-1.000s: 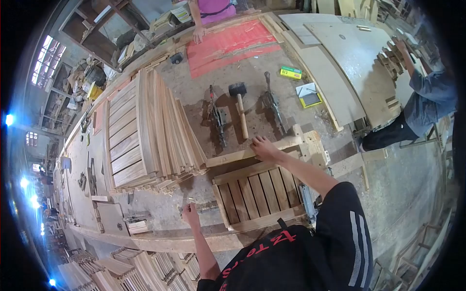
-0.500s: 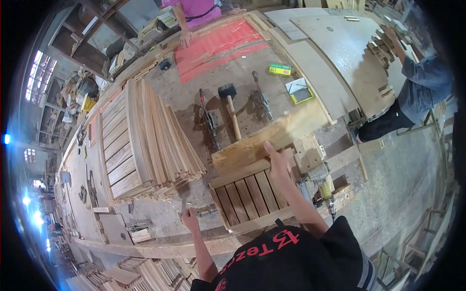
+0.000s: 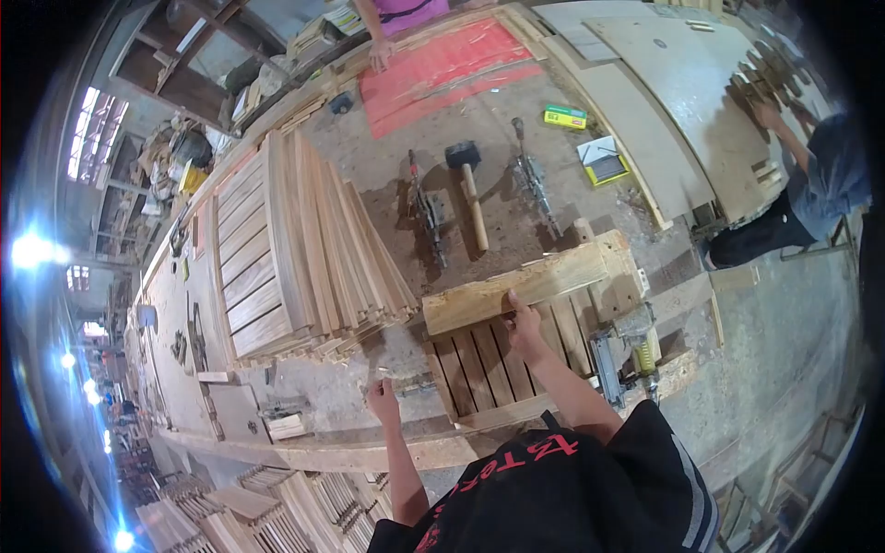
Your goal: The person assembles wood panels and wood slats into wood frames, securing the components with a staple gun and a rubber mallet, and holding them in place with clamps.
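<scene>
My right hand (image 3: 524,330) is closed on the near edge of a rough wooden board (image 3: 461,307), thumb on top. The board lies across the far part of a slatted wooden panel (image 3: 493,373), hiding the panel's far rail. My left hand (image 3: 383,402) is held closed to the left of the panel, fingers pinched together; a tiny pale thing may show at the fingertips, too small to name. To the right of the panel rests what looks like an air nail gun (image 3: 616,359) with a yellow coiled hose (image 3: 643,358).
A tall stack of slatted panels (image 3: 318,249) stands at left. Beyond the board lie a mallet (image 3: 474,198), two clamp-like metal tools (image 3: 427,217), a green-yellow box (image 3: 564,116) and an open yellow box (image 3: 604,161). One person's hand (image 3: 381,55) rests near red sheeting (image 3: 442,69); another person (image 3: 825,175) works at right.
The board has come down and nearer, from tilted up at its right end to lying over the panel. My right hand moved with it. My left hand stays closed; the view has shifted slightly.
</scene>
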Demonstrator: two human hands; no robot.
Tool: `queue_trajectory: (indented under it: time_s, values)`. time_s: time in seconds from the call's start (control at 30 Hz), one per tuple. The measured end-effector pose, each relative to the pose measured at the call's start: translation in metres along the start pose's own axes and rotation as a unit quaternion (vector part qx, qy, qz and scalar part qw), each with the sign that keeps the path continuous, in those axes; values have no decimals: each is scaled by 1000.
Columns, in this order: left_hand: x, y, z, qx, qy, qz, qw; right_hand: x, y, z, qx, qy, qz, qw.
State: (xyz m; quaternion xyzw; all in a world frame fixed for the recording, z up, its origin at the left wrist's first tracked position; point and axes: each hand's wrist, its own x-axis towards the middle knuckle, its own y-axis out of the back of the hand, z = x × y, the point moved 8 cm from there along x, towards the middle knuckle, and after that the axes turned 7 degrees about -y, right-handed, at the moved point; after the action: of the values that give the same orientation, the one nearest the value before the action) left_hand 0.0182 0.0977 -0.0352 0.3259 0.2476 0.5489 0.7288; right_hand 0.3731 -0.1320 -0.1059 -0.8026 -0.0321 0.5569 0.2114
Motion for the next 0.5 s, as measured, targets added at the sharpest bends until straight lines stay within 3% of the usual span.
queue_trajectory:
  time_s: [0.13,0.33,0.43,0.5]
  values:
    - [-1,3,10,10,-14,8,1000,2,-5,-6,-6,11,10,1000]
    - [-3,4,13,2,2,14,1000,-48,-25,-103,-35,254,-63,964]
    - [-2,5,13,-21,6,21,1000,-52,-35,-149,63,206,-172,961]
    - [-3,4,19,-25,-11,29,999,-55,-36,-176,13,223,-176,959]
